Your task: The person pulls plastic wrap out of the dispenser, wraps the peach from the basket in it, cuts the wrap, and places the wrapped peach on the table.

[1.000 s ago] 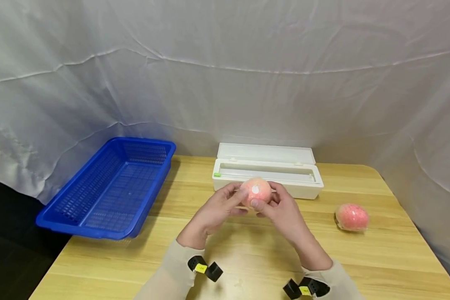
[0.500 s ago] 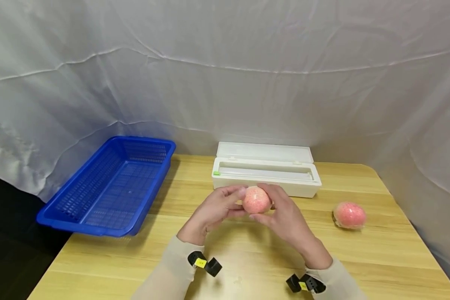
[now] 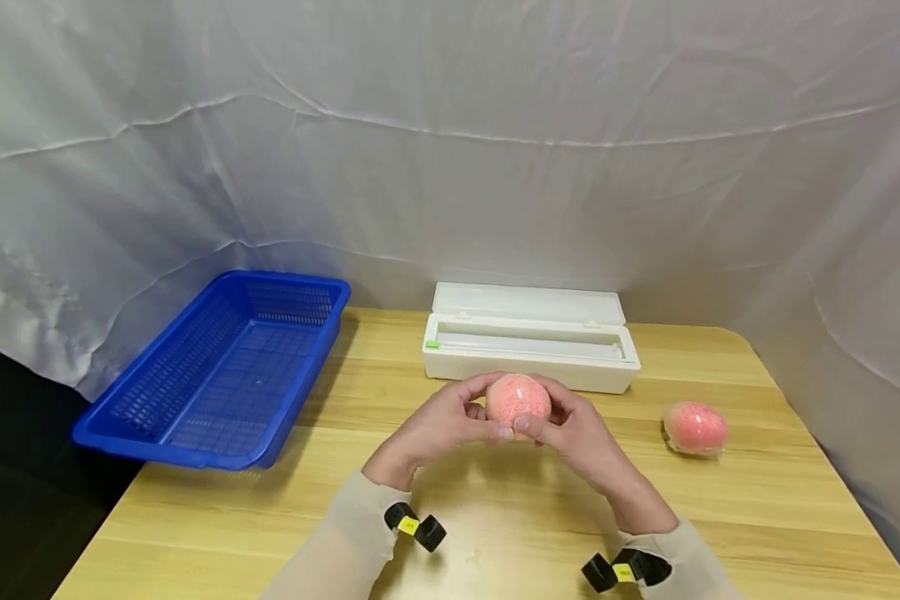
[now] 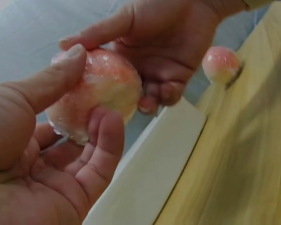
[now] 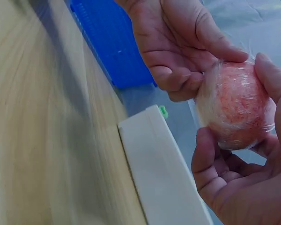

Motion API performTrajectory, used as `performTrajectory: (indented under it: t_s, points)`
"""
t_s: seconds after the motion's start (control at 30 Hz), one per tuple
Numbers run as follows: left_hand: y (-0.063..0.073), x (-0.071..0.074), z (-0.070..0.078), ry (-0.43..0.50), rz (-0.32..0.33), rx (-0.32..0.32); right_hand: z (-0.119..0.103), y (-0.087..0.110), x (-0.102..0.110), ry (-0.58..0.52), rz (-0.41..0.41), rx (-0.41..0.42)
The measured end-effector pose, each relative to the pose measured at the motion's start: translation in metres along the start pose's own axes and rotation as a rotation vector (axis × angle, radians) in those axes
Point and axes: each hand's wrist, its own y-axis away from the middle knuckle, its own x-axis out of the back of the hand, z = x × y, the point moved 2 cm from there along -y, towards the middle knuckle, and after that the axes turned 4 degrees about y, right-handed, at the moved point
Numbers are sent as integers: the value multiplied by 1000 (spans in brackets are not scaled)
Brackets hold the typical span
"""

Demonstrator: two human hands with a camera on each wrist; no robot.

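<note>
A round pink-and-cream peach [image 3: 519, 401], wrapped in clear cling film, is held up between both hands over the table, in front of the white box. My left hand [image 3: 447, 419] grips its left side, thumb on the near face and fingers curled behind. From the right, my right hand [image 3: 579, 433] grips it the same way, the two thumb tips almost meeting. In the left wrist view the wrapped peach [image 4: 96, 93] shows shiny creases of film and a pale yellow patch. Crinkled film also covers the peach [image 5: 236, 103] in the right wrist view.
A white cling film dispenser [image 3: 525, 367] with its lid up and a green slider [image 3: 432, 344] stands at the back middle. To the left sits a blue plastic basket [image 3: 270, 433]. A second film-wrapped peach [image 3: 695, 428] lies on the wooden table [image 3: 757, 517] at right.
Both hands have turned the peach between them; the white spot seen on it a second ago no longer shows. The right thumb has come up onto its near face beside the left thumb.
</note>
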Motion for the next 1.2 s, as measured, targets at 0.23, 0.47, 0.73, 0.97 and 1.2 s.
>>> performTrajectory:
  t_s: [0.23,0.47,0.73,0.97,1.2]
  points:
    - [2,3,5,-23,1,-15,-5,2,1,9,-38,23]
    - [5,3,9,-23,-21,-29,-10,3,-1,76,-30,67]
    - [5,-4,13,-122,55,-18,-10,3,-3,46,9,-10]
    - [5,-8,14,-115,78,-30,-8,4,0,-34,12,-84]
    - [9,-4,14,-68,-37,-39,-8,4,1,-261,-37,-157]
